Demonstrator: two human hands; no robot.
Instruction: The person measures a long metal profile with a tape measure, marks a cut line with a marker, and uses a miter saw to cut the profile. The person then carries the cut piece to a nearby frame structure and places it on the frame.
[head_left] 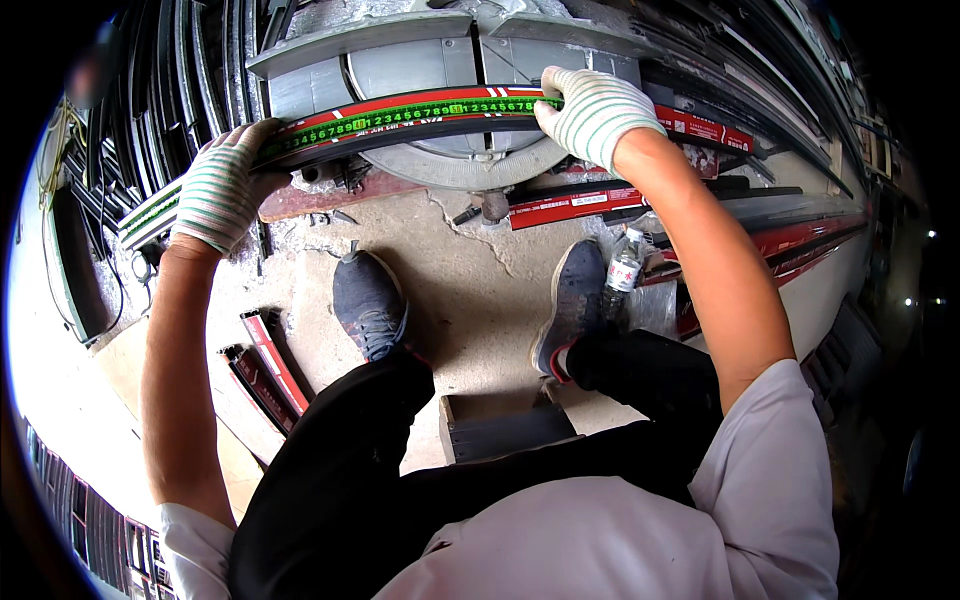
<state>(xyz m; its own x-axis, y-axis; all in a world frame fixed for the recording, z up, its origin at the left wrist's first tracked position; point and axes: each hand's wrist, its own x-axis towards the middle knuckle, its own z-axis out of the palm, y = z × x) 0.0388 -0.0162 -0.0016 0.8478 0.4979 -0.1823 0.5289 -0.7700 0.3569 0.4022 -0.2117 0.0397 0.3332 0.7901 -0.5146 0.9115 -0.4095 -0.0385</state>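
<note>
A long profile point(702, 129) with red film and a dark edge runs crosswise in front of me, its right part reaching past my right hand. Along it lies a green tape measure blade point(420, 114). My left hand point(222, 188), in a white glove with green stripes, wraps round the profile and blade, thumb underneath. More of the blade shows beyond that hand on a pale strip point(150, 218). With a matching glove, my right hand point(600, 115) pinches the blade and profile at the upper edge. Its fingertips are partly hidden.
Behind the profile sits a grey metal machine base point(410, 72) with a round turntable and fence. Dark profiles point(165, 90) crowd the far left, others point(740, 70) the far right. A water bottle point(622, 272) stands by my right shoe; red offcuts point(272, 365) lie left.
</note>
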